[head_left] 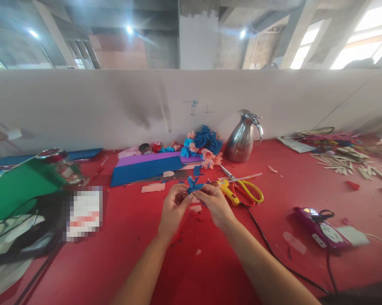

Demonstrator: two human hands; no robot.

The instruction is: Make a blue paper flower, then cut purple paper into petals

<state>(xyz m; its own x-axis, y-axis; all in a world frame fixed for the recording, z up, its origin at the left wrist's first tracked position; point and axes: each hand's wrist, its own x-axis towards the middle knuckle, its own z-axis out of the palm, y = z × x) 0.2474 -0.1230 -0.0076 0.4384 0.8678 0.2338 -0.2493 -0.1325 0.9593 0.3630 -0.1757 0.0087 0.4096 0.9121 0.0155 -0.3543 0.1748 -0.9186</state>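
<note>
The left hand (175, 206) and the right hand (216, 204) hold together a blue piece (194, 185) over the table (193, 275). From the hands, flowers (206, 140) are at one o'clock, a jug (240, 145) near two, scissors (241, 184) at three, a jar (62, 166) at nine.

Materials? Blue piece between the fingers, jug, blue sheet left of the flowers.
Blue piece: probably thin paper, maybe fabric; matte, softly folded.
Jug: likely stainless steel, polished; silvery with bright reflections.
Blue sheet: paper or thin card, can't tell which; matte, flat, straight-edged.

Blue petalled piece (193, 186) between hands (218, 204)
</note>
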